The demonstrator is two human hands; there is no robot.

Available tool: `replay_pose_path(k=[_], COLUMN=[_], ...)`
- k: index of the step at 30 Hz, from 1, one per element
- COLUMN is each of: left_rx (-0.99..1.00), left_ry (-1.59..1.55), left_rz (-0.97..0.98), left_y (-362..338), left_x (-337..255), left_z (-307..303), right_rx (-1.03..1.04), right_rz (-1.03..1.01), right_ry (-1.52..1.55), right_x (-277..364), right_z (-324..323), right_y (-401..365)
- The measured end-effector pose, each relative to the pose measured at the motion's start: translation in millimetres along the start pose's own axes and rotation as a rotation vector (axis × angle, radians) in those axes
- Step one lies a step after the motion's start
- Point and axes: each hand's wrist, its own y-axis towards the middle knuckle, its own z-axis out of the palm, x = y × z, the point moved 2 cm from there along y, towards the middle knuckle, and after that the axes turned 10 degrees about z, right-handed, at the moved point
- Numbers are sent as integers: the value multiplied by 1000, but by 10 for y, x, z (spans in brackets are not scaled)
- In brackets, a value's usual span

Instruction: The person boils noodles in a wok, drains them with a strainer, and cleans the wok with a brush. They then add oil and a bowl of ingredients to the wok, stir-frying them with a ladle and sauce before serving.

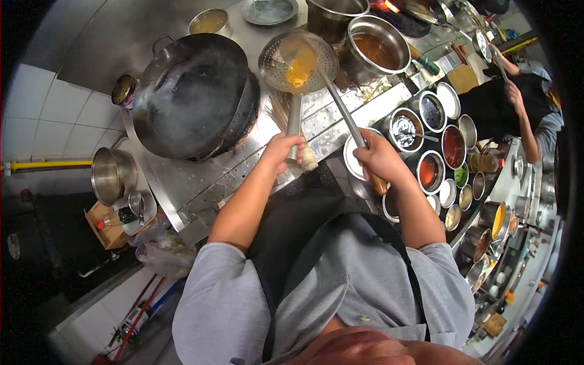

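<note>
My left hand (283, 152) is wrapped round the handle of a round perforated skimmer (268, 65); a pale cloth-like wrap (309, 159) shows at the handle's end. In my right hand (381, 157) is a long metal ladle (342, 109) with a wooden grip. The ladle's head reaches over the skimmer's bowl and is blurred. Yellow-orange food (298, 74), runny or stringy in look, lies in the skimmer. Left of the skimmer, a large black wok (194, 91) stands tilted over the stove, with steam rising inside.
Behind the skimmer stand a pot of brown liquid (378, 52) and a metal bowl (210, 23). Several sauce containers (428, 172) crowd the right side. Another person (508, 103) works at the far right with a long-handled tool. Steel pots (114, 176) sit at the left.
</note>
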Motion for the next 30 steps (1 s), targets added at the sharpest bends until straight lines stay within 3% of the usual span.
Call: replay_pose_path(k=[1,2,3,5,10,13,15,16,19,21,24,29,30], left_rx=[1,11,22,23,5,-24,-129,-124,-284,-294,-290,-160,-105], left_ry=[-6,-10,-13,-20,-3,161,611,619,911,906,857,638,425], left_rz=[6,14,20,26,73,170,316,329,360,345,269,93,75], left_y=[9,14,20,27,20,23,29,25,13,141,196,318,346], left_x=[-11,-20,-27,-36,-127,-306,-433,-462,-545,-459,-392,-186,-123], left_z=[0,-5,-9,-13,44,84,89,117,174,90,-13,-224,-249], right_rx=[-151,-389,-387,-393,-507,-571,-311,-194,149,220,501,595,573], right_rz=[-55,-427,-429,-154,-234,-261,-53,-232,-42,-32,86,152,131], right_ry=[-355,-696,-702,-746,-688,-575,-45,156,525,616,916,1147,1089], right_x=[-36,-447,-394,-295,-290,-91,27,84,214,197,100,-11,0], right_z=[-52,-186,-168,-145,-147,-131,-77,22,106,172,245,199,173], right_y=[49,311,238,68,24,38,77,169,52,39,104,67,44])
